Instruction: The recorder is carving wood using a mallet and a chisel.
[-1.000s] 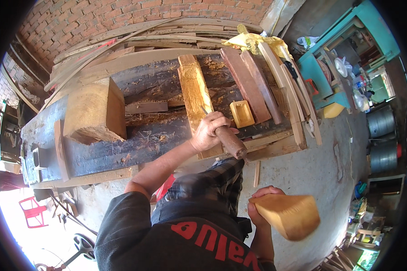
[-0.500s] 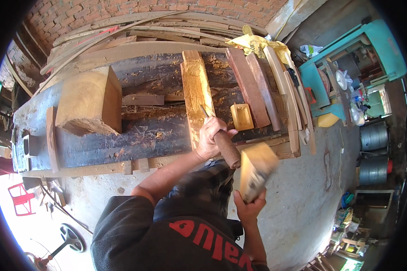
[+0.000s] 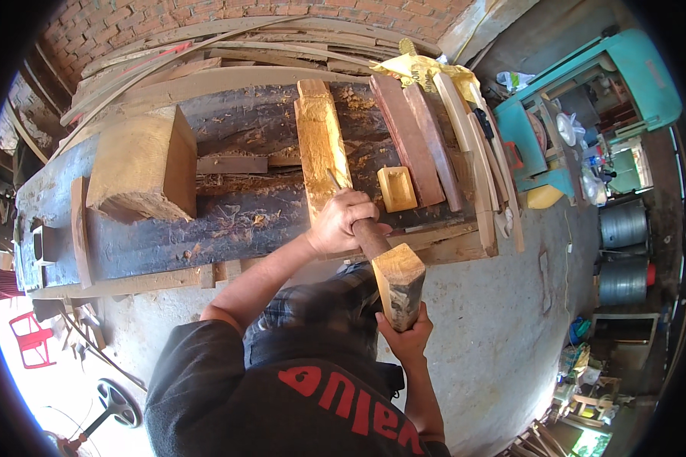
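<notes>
My left hand (image 3: pixel 344 222) grips a chisel (image 3: pixel 362 228) by its brown wooden handle, with the blade tip set on a long yellowish wood piece (image 3: pixel 322 143) lying on the dark workbench (image 3: pixel 229 221). My right hand (image 3: pixel 406 337) holds a pale wooden mallet (image 3: pixel 400 283), and the mallet head meets the end of the chisel handle. Both forearms rise from the lower edge over my dark shirt.
A big pale wood block (image 3: pixel 141 164) sits on the bench's left. Reddish planks (image 3: pixel 408 137) and a small yellow block (image 3: pixel 397 188) lie to the right. Bent slats are stacked against a brick wall (image 3: pixel 229 19). A teal machine (image 3: pixel 587 107) and metal drums (image 3: pixel 623 251) stand at right.
My right hand has swung the mallet from low at the right up to the chisel handle. My left hand stays on the chisel at the wood piece.
</notes>
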The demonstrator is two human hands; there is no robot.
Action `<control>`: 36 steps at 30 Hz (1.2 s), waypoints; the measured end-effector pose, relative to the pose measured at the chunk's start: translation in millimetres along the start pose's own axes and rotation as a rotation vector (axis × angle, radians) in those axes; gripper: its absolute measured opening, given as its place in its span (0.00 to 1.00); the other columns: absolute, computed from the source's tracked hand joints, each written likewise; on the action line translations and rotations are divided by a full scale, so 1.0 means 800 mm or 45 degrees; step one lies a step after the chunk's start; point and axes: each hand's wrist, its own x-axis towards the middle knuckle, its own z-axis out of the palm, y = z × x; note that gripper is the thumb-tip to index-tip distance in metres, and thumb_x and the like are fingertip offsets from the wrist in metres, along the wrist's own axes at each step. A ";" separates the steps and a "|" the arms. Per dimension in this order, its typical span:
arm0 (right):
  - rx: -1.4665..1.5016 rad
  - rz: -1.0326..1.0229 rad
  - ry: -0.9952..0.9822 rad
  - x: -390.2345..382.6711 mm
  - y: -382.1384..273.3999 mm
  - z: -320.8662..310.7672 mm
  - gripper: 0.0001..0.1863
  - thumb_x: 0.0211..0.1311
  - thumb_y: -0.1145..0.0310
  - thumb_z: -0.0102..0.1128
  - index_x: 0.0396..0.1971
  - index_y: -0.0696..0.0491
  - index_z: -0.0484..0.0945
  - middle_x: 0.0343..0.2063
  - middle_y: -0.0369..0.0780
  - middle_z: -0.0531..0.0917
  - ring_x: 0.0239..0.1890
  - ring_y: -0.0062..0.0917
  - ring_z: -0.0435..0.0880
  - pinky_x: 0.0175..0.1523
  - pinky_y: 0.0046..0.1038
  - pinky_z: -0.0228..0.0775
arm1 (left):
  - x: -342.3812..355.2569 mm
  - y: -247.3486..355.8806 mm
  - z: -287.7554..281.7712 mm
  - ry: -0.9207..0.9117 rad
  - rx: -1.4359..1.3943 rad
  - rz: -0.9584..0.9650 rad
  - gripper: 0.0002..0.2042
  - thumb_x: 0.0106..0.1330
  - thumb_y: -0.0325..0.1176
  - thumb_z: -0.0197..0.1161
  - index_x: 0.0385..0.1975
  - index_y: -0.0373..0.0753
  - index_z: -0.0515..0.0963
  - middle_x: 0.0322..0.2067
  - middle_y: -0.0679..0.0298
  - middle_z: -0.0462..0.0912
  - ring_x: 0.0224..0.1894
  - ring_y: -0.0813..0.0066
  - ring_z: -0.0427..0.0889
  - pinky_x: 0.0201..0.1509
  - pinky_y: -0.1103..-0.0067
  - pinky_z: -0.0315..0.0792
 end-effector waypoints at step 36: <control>-0.061 -0.093 0.080 0.010 0.017 0.018 0.22 0.43 0.73 0.73 0.39 0.55 0.74 0.28 0.39 0.81 0.28 0.26 0.79 0.38 0.26 0.72 | -0.018 0.003 0.035 0.399 0.127 -0.079 0.15 0.49 0.31 0.76 0.26 0.42 0.72 0.26 0.65 0.72 0.31 0.62 0.72 0.39 0.70 0.62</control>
